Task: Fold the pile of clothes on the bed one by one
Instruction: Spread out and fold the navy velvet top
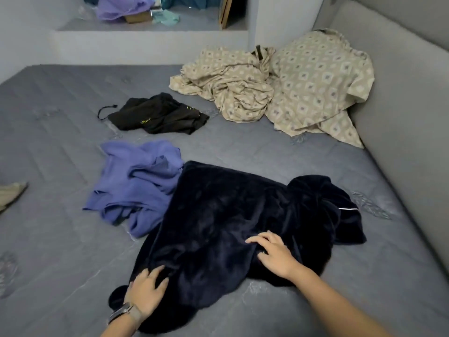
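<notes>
Left hand: the left hand [148, 289] rests at the near left edge of the navy garment, fingers lightly curved over the plush cloth; whether it pinches the edge or only presses on it cannot be told. A watch sits on its wrist.
Right hand: the right hand [272, 254] lies flat on the navy garment, fingers spread and released, holding nothing, pressing or smoothing the cloth.
Navy garment: the navy garment [230, 215] is spread on the near middle of the bed [60, 239], roughly flat on its left part, bunched at its right end where a thin white stripe shows. No clean fold is visible; it looks to be at the laying-out stage.
Blue garment: the blue garment [138, 186] lies crumpled just left of the navy one, its right edge touching or tucked under it. Not folded.
Black garment: the black garment [158, 115] sits farther off, left of middle, rumpled, a drawstring trailing to the left. Not folded.
Patterned cloth: the patterned cloth [279, 88] is heaped at the far right against the grey wall, unfolded; whether it is clothing or bedding cannot be told.
Progress: no finished folded piece shows on the bed; judging by this, the task is near its start, with the navy piece in hand and at least two more left.
</notes>
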`<state>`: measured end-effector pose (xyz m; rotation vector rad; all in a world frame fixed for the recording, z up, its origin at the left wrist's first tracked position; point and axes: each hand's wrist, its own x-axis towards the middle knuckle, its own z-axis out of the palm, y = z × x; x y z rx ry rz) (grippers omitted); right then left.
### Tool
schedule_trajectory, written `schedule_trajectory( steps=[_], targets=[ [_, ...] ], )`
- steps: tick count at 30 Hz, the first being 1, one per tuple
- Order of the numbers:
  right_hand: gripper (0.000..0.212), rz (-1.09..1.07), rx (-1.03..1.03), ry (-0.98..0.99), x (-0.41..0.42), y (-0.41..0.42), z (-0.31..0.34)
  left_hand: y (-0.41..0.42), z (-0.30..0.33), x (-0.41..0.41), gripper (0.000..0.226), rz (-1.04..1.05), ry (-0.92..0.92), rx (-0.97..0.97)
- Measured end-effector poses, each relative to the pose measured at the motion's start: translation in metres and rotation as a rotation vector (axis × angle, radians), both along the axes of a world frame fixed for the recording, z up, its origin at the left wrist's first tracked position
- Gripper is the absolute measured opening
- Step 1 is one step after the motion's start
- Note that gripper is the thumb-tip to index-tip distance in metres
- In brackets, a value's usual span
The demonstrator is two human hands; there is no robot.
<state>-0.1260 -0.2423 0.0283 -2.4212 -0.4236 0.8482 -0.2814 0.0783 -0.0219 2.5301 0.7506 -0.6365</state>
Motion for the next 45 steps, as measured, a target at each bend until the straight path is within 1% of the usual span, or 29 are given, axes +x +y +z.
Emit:
schedule_trajectory(
  steps=[1, 3, 5, 7, 9, 10, 11, 12, 14, 15, 16, 17, 19, 20, 22, 24, 27, 29, 30, 31, 32, 34, 35, 36, 38, 40, 42, 44, 45],
  targets=[
    [0.056, -0.016, 0.005, -0.052, -0.002, -0.001, -0.010, -0.004, -0.006, -0.005, 0.052, -0.057, 0.008, 0.099],
    [0.061, -0.085, -0.031, -0.183, -0.007, -0.005, -0.021, -0.018, -0.007, -0.007, 0.052, -0.097, -0.037, 0.252],
    [0.061, -0.105, -0.091, -0.276, -0.023, -0.011, -0.024, -0.042, -0.003, -0.015, 0.056, -0.083, -0.066, 0.312],
    [0.051, -0.085, -0.111, -0.280, -0.047, -0.018, -0.017, -0.073, 0.008, -0.028, 0.067, -0.024, -0.144, 0.270],
    [0.040, -0.055, -0.079, -0.266, -0.073, -0.027, -0.004, -0.109, 0.024, -0.041, 0.068, 0.026, -0.258, 0.121],
    [0.037, -0.020, -0.061, -0.273, -0.082, -0.034, 0.003, -0.127, 0.030, -0.045, 0.074, 0.018, -0.316, 0.042],
    [0.036, 0.014, -0.039, -0.281, -0.088, -0.039, 0.012, -0.144, 0.038, -0.044, 0.085, -0.027, -0.374, -0.007],
    [0.037, 0.043, -0.015, -0.291, -0.092, -0.045, 0.022, -0.158, 0.046, -0.041, 0.096, -0.098, -0.413, -0.011],
    [0.039, 0.101, 0.040, -0.315, -0.100, -0.051, 0.044, -0.180, 0.058, -0.033, 0.109, -0.230, -0.438, 0.029],
    [0.039, 0.123, 0.071, -0.336, -0.105, -0.053, 0.056, -0.189, 0.066, -0.028, 0.106, -0.264, -0.439, 0.038],
    [0.039, 0.136, 0.100, -0.363, -0.111, -0.055, 0.067, -0.197, 0.074, -0.024, 0.096, -0.279, -0.429, 0.044],
    [0.037, 0.143, 0.117, -0.402, -0.117, -0.057, 0.079, -0.202, 0.081, -0.020, 0.079, -0.284, -0.437, 0.049],
    [0.029, 0.155, 0.069, -0.538, -0.122, -0.065, 0.103, -0.204, 0.101, -0.015, 0.041, -0.260, -0.565, 0.059],
    [0.025, 0.159, 0.002, -0.619, -0.121, -0.071, 0.116, -0.198, 0.112, -0.015, 0.033, -0.238, -0.650, 0.090],
    [0.017, 0.154, -0.140, -0.751, -0.112, -0.085, 0.143, -0.175, 0.141, -0.013, 0.030, -0.202, -0.780, 0.228],
    [0.012, 0.145, -0.237, -0.808, -0.103, -0.095, 0.171, -0.141, 0.172, -0.011, 0.023, -0.196, -0.887, 0.362],
    [0.018, 0.218, -0.312, -0.874, -0.097, -0.089, 0.208, -0.092, 0.226, -0.009, 0.013, -0.160, -0.995, 0.516],
    [0.022, 0.279, -0.315, -0.939, -0.094, -0.078, 0.234, -0.068, 0.266, -0.011, 0.015, -0.082, -1.010, 0.569],
    [0.028, 0.311, -0.325, -0.980, -0.091, -0.074, 0.246, -0.057, 0.284, -0.013, 0.017, -0.079, -0.999, 0.573],
    [0.035, 0.339, -0.358, -1.027, -0.087, -0.071, 0.257, -0.047, 0.301, -0.012, 0.022, -0.119, -0.954, 0.531],
    [0.044, 0.356, -0.415, -1.067, -0.083, -0.070, 0.269, -0.039, 0.317, -0.013, 0.026, -0.195, -0.891, 0.423],
    [0.054, 0.323, -0.502, -1.083, -0.075, -0.073, 0.287, -0.031, 0.345, -0.021, 0.039, -0.312, -0.750, 0.072],
    [0.055, 0.281, -0.500, -1.068, -0.072, -0.075, 0.293, -0.030, 0.354, -0.026, 0.049, -0.311, -0.736, -0.083],
    [0.052, 0.236, -0.457, -1.061, -0.071, -0.077, 0.296, -0.031, 0.359, -0.032, 0.055, -0.282, -0.746, -0.236],
    [0.042, 0.151, -0.323, -1.095, -0.070, -0.079, 0.295, -0.039, 0.361, -0.042, 0.050, -0.230, -0.802, -0.469],
    [0.035, 0.123, -0.216, -1.171, -0.072, -0.080, 0.290, -0.047, 0.359, -0.048, 0.039, -0.214, -0.845, -0.542],
    [0.028, 0.180, -0.113, -1.203, -0.074, -0.081, 0.287, -0.048, 0.354, -0.051, 0.030, -0.191, -0.862, -0.586],
    [0.024, 0.225, 0.051, -1.100, -0.080, -0.081, 0.288, -0.044, 0.352, -0.051, 0.036, -0.099, -0.794, -0.773],
    [0.026, 0.208, 0.147, -1.022, -0.083, -0.079, 0.289, -0.042, 0.351, -0.052, 0.039, -0.050, -0.736, -0.877]
  ],
)
